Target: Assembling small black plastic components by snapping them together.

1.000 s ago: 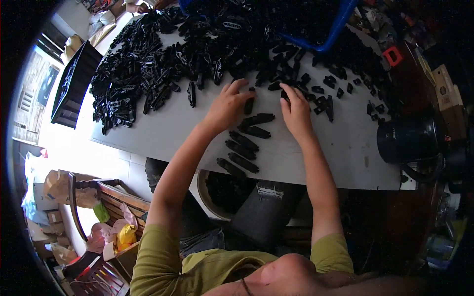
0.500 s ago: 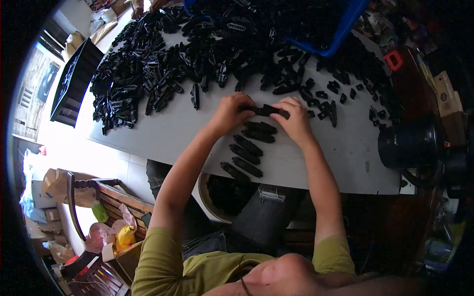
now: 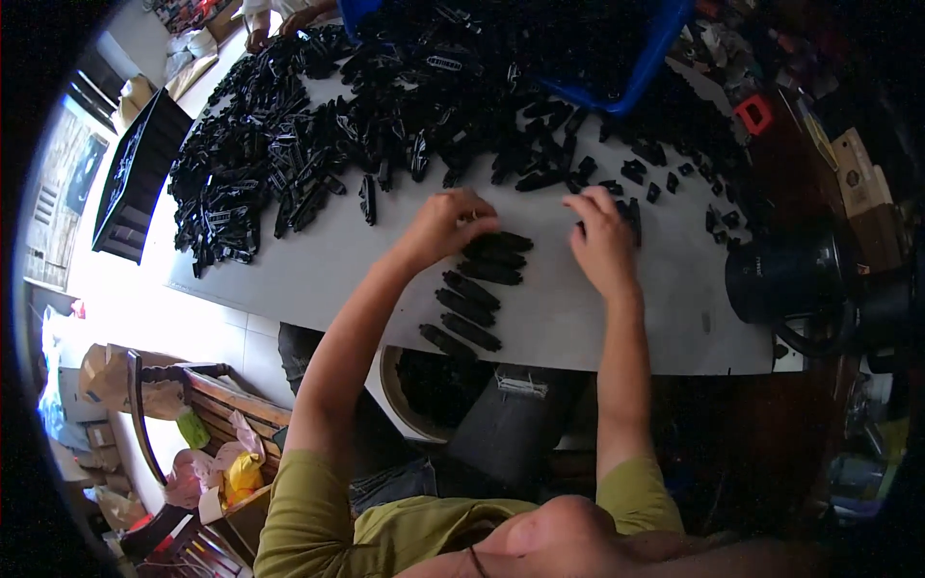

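My left hand (image 3: 449, 225) is at the far end of a short row of long, narrow black plastic parts (image 3: 469, 306) on the table. Its fingers are bent, with a gap to the thumb. Just under the thumb lies the farthest part of the row (image 3: 509, 241). To the right, my right hand (image 3: 604, 246) hovers over the table with loosely bent fingers, thumb apart. Small black pieces (image 3: 631, 220) lie right beside its fingertips, some partly hidden by the hand. I see nothing clearly held in either hand.
A broad heap of black parts (image 3: 289, 144) covers the table's far side, with a blue crate (image 3: 641, 82) behind it. A black crate (image 3: 140, 178) stands at the left, a dark round container (image 3: 780, 279) at the right. Another person's hands (image 3: 279, 27) are at the far left.
The black part that both hands held now lies at the far end of the row. My hands have moved apart, the right one going right, beside the small pieces.
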`<state>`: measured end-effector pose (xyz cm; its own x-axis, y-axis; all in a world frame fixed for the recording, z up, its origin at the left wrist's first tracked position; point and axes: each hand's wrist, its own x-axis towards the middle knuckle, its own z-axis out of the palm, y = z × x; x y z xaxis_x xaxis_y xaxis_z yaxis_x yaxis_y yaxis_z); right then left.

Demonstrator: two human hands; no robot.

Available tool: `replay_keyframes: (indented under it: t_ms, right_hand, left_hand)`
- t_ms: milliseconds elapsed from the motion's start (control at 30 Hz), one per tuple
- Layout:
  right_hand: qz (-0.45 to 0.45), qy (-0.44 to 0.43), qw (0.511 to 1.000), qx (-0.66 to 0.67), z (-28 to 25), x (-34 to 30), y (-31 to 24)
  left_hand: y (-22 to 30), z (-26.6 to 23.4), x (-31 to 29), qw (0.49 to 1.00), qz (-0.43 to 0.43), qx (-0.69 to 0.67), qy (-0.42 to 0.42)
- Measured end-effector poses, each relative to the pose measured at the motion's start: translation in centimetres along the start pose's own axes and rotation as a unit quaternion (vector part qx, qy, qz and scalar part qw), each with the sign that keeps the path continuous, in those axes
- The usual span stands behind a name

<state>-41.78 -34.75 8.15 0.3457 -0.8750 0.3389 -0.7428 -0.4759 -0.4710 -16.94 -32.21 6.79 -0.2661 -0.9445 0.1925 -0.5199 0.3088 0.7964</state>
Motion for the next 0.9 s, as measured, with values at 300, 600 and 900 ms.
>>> replay_keyframes:
  t_ms: [300, 600, 900]
  right_hand:
    - [0.045, -0.070, 0.972, 0.222, 1.0, 1.2, 0.0]
    - [0.077, -0.015, 0.984, 0.159, 1.1, 1.4, 0.8]
    - [-0.008, -0.049, 0.982, 0.181, 2.4, 1.4, 2.1]
  left_hand:
    - [0.9, 5.0, 6.9, 0.938, 0.092, 0.316, 0.108]
    - [-0.7, 2.2, 3.0, 0.987, 0.130, 0.090, -0.023]
    - [-2.1, 2.0, 2.3, 0.992, 0.001, -0.116, -0.043]
